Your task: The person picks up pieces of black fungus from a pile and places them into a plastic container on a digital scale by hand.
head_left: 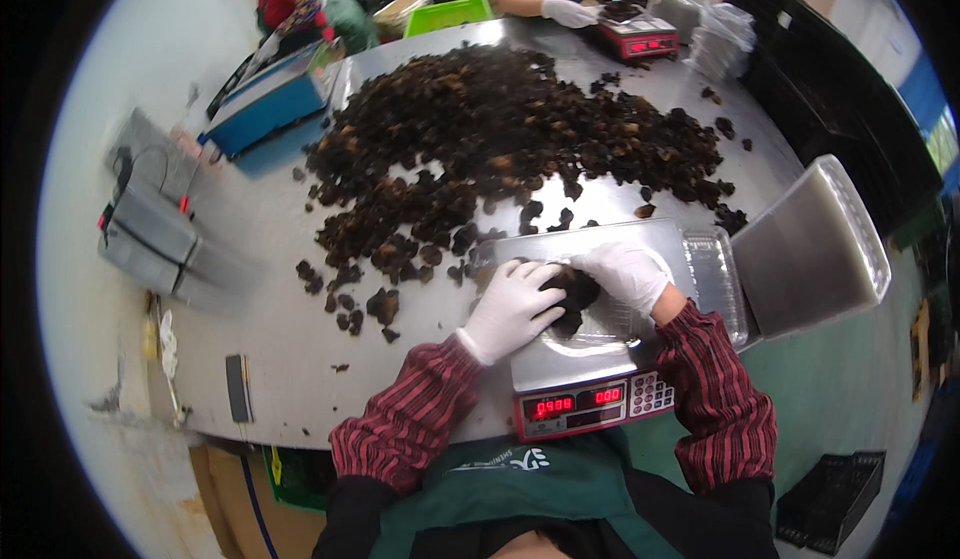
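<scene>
My left hand (512, 307) and my right hand (626, 274), both in white gloves, close together around a clump of dark dried fungus (571, 290). The clump sits in a clear plastic tray (712, 277) on top of a red digital scale (590, 399) at the near edge of the steel table (270, 299). A big heap of the same dark dried fungus (500, 129) covers the middle of the table just beyond the tray, with loose pieces scattered toward my left hand.
A stack of clear trays (812, 249) stands right of the scale. A blue box (268, 99) and grey machine (160, 239) lie at the left. Two other people work at the far end, one at another red scale (640, 37). A green crate (448, 14) is behind.
</scene>
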Tool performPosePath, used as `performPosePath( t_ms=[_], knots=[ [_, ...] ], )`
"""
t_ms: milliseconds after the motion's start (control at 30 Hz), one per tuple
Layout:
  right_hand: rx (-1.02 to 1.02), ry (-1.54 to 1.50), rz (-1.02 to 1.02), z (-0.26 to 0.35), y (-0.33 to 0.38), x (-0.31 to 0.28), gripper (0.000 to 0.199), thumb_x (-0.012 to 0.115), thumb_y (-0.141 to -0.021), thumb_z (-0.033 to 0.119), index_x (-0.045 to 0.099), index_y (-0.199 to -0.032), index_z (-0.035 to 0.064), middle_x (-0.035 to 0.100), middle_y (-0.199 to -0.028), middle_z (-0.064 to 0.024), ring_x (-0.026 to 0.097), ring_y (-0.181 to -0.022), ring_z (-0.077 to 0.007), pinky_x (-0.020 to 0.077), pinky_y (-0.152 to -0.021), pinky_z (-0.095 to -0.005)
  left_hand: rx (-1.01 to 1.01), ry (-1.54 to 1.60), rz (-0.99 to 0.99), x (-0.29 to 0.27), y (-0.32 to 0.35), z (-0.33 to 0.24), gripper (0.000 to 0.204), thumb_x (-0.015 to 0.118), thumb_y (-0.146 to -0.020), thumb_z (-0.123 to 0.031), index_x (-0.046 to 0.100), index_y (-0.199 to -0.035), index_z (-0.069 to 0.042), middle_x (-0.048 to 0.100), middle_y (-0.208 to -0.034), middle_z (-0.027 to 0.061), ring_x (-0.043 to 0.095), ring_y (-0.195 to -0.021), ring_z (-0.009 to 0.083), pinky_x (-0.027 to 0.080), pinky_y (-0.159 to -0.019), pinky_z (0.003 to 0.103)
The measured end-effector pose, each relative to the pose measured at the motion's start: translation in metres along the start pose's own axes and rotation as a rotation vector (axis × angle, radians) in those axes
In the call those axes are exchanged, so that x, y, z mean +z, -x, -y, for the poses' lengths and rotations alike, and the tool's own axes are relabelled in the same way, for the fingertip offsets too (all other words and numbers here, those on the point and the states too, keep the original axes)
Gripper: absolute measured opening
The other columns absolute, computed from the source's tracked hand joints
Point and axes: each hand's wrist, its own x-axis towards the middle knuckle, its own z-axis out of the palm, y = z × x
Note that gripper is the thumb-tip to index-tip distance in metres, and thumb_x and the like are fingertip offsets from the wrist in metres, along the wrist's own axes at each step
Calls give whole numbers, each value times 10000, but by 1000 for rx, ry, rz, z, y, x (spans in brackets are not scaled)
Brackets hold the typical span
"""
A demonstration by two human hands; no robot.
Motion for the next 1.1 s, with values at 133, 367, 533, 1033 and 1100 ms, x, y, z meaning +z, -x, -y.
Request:
performPosePath(
  t_ms=[133,367,533,1033,1100],
  knots=[
    [168,71,126,-2,4,-1,196,589,-824,108,669,-1003,94,659,-769,-110,657,-712,-310,514,-626,-381,-12,61,-16,-2,-2,-5,228,688,-805,-247,669,-993,-120,548,-1305,123,512,-1184,309,372,-984,444],
    [228,-220,-379,75,10,-39,197,609,-824,-50,668,-1005,4,687,-849,-144,675,-732,-245,530,-658,-318,-350,958,-456,-31,48,-43,253,653,-916,-167,652,-1149,-69,548,-1310,124,525,-1203,259,438,-989,378],
    [170,-440,81,189,-6,30,172,642,-841,162,600,-987,82,573,-715,-95,598,-635,-273,476,-553,-403,-957,1866,-327,-26,130,-59,341,505,-1012,-255,565,-1227,3,603,-1186,64,594,-1048,141,478,-907,278],
    [267,110,72,213,-13,140,522,555,-914,268,427,-1210,-144,530,-672,-76,577,-568,-197,459,-493,-324,-975,-564,-355,-144,349,-11,184,648,-822,-113,687,-993,-59,648,-1064,117,595,-998,310,476,-860,389],
    [304,126,96,214,-13,146,534,564,-908,278,430,-1206,-145,528,-668,-75,573,-560,-197,457,-488,-321,-883,-408,-370,-140,305,23,278,640,-832,-100,673,-1106,-65,641,-1127,139,589,-1065,317,464,-929,391]
  ],
)
